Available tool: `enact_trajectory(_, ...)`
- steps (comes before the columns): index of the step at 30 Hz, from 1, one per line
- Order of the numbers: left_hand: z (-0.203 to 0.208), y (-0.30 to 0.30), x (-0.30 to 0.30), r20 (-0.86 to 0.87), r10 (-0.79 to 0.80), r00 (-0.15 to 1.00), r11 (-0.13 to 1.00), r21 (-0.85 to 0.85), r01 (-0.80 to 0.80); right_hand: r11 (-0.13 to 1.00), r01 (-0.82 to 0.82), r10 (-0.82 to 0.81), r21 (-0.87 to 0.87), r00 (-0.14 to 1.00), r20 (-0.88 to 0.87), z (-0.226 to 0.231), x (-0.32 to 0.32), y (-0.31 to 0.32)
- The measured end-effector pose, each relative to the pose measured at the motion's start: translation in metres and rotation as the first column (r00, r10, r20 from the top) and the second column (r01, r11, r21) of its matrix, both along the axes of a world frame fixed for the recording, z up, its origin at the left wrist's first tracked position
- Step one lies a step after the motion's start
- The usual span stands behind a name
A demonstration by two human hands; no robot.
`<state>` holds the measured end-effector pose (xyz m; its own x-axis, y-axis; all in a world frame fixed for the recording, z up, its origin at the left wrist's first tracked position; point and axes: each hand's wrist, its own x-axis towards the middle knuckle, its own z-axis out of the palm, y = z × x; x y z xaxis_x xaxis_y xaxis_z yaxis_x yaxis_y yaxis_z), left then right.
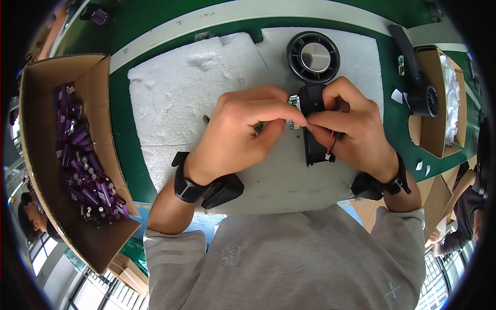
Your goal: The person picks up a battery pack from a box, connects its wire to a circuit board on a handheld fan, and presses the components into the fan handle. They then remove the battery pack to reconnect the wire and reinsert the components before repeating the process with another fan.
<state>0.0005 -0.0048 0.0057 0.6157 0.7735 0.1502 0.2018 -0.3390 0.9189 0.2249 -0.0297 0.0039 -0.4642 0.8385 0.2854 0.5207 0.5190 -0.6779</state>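
A black handheld fan lies on the foam sheet, its round head (313,57) away from me and its handle (316,147) pointing toward me. My left hand (248,124) pinches a small green circuit board (293,111) beside the handle. Over the handle, my right hand (351,121) is closed, thumb and forefinger pressed together at the board's edge; whatever lies between those fingertips is hidden. Red and black wires (330,140) run out below the right fingers to a small white connector (327,156) over the handle.
White foam sheets (181,88) cover the green table. To the left stands a cardboard box (98,248) of purple battery cells (85,170). At right are another black fan (424,98), an open carton (428,139) with white packing, and paper scraps (397,96).
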Motion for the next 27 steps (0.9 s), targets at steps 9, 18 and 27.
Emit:
enact_trajectory(9, -0.009, -0.011, 0.011, 0.12, 0.101, 0.988, 0.967, -0.245, -0.07, 0.984, -0.06, 0.041, -0.167, 0.993, -0.114, 0.012, 0.007, -0.001)
enact_trajectory(18, -0.007, -0.011, 0.009, 0.132, 0.107, 0.985, 0.966, -0.248, -0.071, 0.994, 0.066, -0.084, -0.089, 0.97, -0.226, 0.008, 0.004, -0.001)
enact_trajectory(27, 0.001, -0.013, 0.012, 0.11, 0.061, 0.992, 0.994, -0.093, -0.051, 0.994, 0.078, -0.072, 0.082, 0.995, -0.073, 0.006, 0.0, -0.006)
